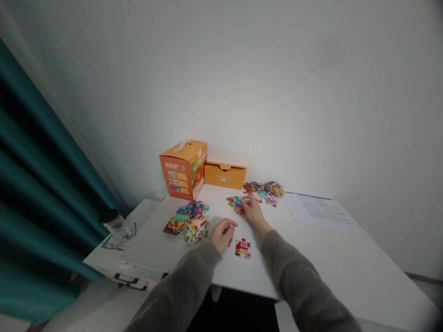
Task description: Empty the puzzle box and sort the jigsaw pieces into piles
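Observation:
My right hand [252, 210] reaches to the middle of the white table, its fingers pinched at the edge of some colourful puzzle pieces [234, 202]. The fingers hide part of them. Nearer to me, my left hand [222, 234] hovers with loosely bent fingers, the index finger stretched out, and nothing visible in it. Just right of it lies a red and yellow puzzle piece section [242, 248] with a barn picture. A heap of mixed puzzle pieces [190, 221] is on the left of my left hand. Another heap of pieces [265, 190] lies beyond my right hand.
An orange puzzle box [185, 170] stands at the back, beside a lower yellow-orange box [224, 176] against the wall. Printed paper sheets [318, 208] lie at the right. A glass jar [119, 226] with a dark lid and eyeglasses [112, 244] are on the left side surface.

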{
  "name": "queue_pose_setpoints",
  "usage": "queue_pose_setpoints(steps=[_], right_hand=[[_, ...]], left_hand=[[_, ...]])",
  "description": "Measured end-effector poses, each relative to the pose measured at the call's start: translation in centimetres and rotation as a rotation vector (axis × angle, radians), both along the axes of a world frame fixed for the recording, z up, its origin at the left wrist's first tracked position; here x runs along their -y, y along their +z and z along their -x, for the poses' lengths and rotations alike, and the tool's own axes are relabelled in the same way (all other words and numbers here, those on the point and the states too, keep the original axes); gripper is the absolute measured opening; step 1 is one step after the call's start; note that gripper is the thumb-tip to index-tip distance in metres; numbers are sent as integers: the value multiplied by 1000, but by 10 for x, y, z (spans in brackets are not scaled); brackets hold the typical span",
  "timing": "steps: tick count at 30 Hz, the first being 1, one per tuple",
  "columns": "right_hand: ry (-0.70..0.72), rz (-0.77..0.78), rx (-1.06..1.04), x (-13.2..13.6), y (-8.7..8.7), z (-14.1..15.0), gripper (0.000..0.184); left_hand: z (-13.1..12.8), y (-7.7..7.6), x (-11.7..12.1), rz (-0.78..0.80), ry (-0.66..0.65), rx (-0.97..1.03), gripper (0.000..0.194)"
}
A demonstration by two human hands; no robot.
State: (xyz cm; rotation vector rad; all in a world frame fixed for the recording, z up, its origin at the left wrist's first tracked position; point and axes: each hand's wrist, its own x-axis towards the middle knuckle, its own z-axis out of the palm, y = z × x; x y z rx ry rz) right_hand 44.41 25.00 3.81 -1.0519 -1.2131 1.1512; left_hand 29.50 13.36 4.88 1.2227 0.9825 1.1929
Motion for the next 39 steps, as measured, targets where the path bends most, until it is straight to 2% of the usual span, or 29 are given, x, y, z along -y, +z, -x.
queue_pose_setpoints(steps=[6,9,12,15,17,20,22,24,27,29,31,33,35,37,39], right_hand=[[-99,-114,250,-25,-7,4,31],[-184,-299,523,-20,-5,-3,23],[-91,-499,948,-4,0,-4,25],[9,-520,1247,11,5,7,33],[24,-498,1327,17,8,15,41],[71,-504,1338,20,11,21,49],[83,-505,1304,20,11,20,48],[80,-491,1259,20,10,17,45],[83,-485,1200,19,5,12,41],[79,-496,1163,18,3,10,40],[70,-510,1125,17,2,11,40],[64,-532,1081,18,4,15,38],[75,-565,1024,22,9,22,34],[107,-604,951,30,15,32,27],[173,-641,876,42,21,45,21]], left_hand=[[0,0,1,-5,-41,-12,23],[0,1,1,-14,-44,-4,24],[1,2,2,-31,-30,-3,24],[2,3,1,-41,-6,1,25],[2,2,0,-50,13,0,26],[-1,-1,1,-68,24,-14,25],[0,0,5,-106,22,-48,23],[7,8,13,-208,30,-158,20],[39,33,24,-479,76,-492,16],[76,52,24,-678,82,-728,12],[121,66,17,-767,68,-905,9],[164,73,6,-762,-40,-1082,15],[197,72,-5,-687,-111,-1248,21],[216,67,-13,-595,-169,-1363,26],[223,62,-17,-520,-197,-1434,29]])
